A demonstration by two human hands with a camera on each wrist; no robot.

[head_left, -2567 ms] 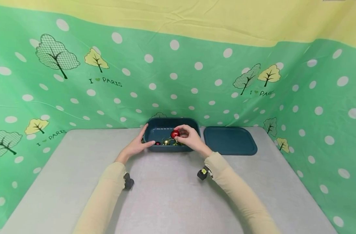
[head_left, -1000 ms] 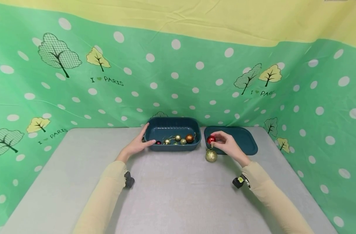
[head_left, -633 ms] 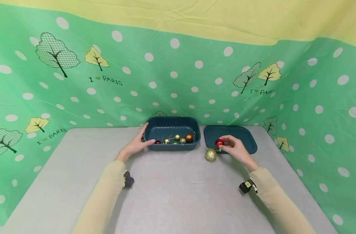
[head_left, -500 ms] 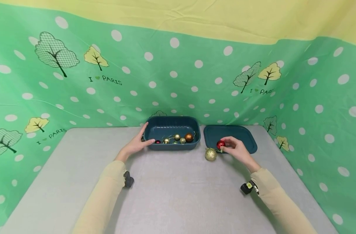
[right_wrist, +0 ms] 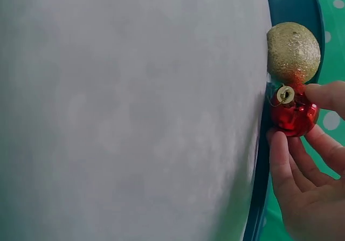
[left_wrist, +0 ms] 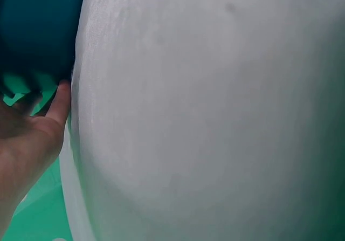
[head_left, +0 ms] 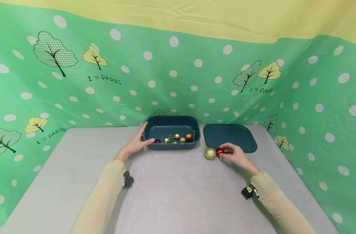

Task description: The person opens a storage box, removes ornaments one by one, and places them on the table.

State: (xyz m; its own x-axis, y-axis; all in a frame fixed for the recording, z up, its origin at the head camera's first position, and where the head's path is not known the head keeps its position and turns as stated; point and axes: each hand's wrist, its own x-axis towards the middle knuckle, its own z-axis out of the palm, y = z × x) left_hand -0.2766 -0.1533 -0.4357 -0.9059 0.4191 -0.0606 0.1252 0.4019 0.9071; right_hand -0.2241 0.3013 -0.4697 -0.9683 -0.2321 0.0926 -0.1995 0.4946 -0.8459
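Your right hand [head_left: 236, 155] pinches red bauble [head_left: 220, 151] between thumb and fingertips, just right of gold glitter bauble [head_left: 210, 153], at near edge of blue lid [head_left: 230, 134]. Your left hand [head_left: 134, 145]: thumb and fingers spread wide, touching left end of blue box [head_left: 172, 147]. Orange bauble [head_left: 188, 136] inside, near right.
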